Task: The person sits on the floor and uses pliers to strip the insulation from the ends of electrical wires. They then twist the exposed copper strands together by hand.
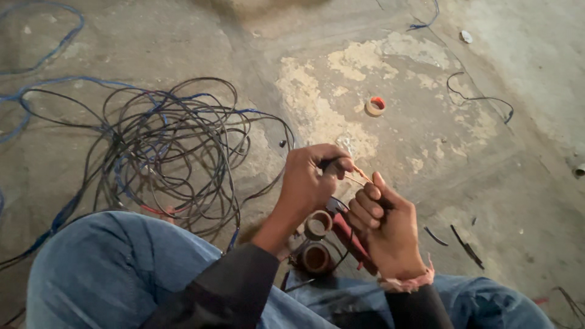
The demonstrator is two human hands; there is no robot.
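Observation:
My left hand [311, 180] pinches the end of a thin black wire [329, 162] between thumb and fingers. My right hand [387, 228] is closed around another dark wire, thumb up. Bare copper strands [359, 175] run between the two hands, where the wire ends meet. Both hands hover over my lap, above two brown tape rolls [317, 244] and a red-handled tool [348, 239] lying between my jeans-clad legs.
A big tangle of black and blue cable [164, 146] lies on the concrete floor to the left. A small tape roll with a red core [375, 106] sits farther out. Short wire scraps [466, 244] and a curled black wire [481, 97] lie to the right.

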